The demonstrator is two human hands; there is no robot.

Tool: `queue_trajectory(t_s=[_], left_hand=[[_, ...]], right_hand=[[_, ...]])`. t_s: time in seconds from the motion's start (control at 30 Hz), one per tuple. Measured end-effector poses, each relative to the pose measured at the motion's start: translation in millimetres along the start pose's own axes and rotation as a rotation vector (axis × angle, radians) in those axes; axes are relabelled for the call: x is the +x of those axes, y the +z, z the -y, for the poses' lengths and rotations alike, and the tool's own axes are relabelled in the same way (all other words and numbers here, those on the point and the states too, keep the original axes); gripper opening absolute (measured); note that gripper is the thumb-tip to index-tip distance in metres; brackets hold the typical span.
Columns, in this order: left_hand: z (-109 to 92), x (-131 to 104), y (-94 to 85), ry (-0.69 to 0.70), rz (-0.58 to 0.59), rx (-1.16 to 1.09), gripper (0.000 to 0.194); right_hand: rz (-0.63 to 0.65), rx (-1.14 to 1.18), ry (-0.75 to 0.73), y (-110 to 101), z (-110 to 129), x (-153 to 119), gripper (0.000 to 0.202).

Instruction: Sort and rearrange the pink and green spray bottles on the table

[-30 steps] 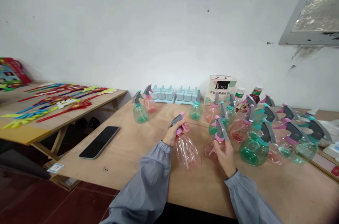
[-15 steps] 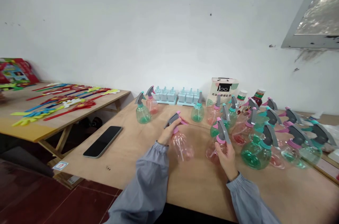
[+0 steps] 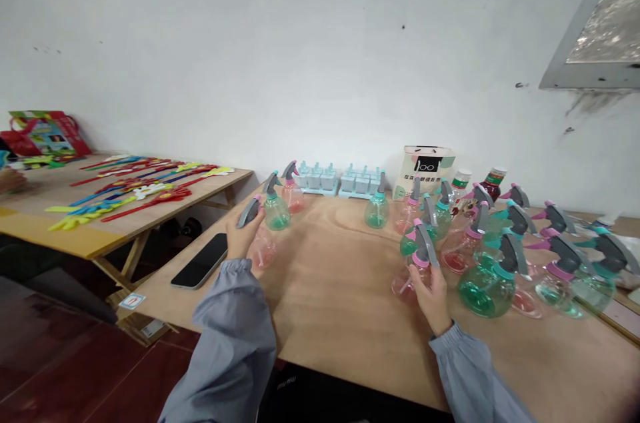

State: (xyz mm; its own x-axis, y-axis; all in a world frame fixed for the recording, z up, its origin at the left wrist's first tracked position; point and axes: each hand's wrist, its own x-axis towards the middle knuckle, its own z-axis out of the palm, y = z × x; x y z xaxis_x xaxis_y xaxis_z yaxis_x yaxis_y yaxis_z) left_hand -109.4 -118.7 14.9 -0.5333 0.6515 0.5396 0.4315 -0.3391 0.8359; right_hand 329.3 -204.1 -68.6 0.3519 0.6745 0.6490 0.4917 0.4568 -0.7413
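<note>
A translucent pink trigger spray bottle (image 3: pixel 263 249) is held by its gray head, the head leaning left over the rounded body. Well apart to its right, a second pink spray bottle (image 3: pixel 402 286), pink-collared and gray-headed, is held near upright, a thin tube inside.

Phone (image 3: pixel 199 263) on tbl (image 3: pixel 340 316), left; spray btls (image 3: pixel 486 291) mostly right; moulds (image 3: pixel 314 180) far, nr wall (image 3: pixel 300 63), w/ bag (image 3: pixel 424 176) to their right

A paper bag (image 3: pixel 416 184) at the tabletop's (image 3: pixel 340 289) back edge reads "眼镜超市" below a glasses sign (image 3: pixel 429 165), black cloth (image 3: pixel 320 399) below the front edge seemingly reads "miu miu", and the left front corner's sticker (image 3: pixel 132 301) is illegible.
</note>
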Motion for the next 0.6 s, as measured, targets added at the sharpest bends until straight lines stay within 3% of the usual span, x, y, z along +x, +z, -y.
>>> queue_trajectory(t_s=[0.1,0.37,0.5,0.6], left_hand=[[14.7,9.7,7.5,0.049,-0.007,-0.013,0.043],[48.4,25.6,18.4,0.178,0.0,-0.131,0.076],[51.3,31.7,22.6,0.16,0.037,-0.187,0.082],[43.4,30.4,21.7,0.233,-0.02,-0.166,0.093]], right_hand=[[0.005,0.003,-0.008,-0.5,1.6,-0.2,0.037],[0.006,0.001,-0.002,-1.5,5.3,0.5,0.037],[0.022,0.004,0.008,-1.8,6.7,0.5,0.036],[0.019,0.0,-0.002,-2.1,6.5,0.4,0.036]])
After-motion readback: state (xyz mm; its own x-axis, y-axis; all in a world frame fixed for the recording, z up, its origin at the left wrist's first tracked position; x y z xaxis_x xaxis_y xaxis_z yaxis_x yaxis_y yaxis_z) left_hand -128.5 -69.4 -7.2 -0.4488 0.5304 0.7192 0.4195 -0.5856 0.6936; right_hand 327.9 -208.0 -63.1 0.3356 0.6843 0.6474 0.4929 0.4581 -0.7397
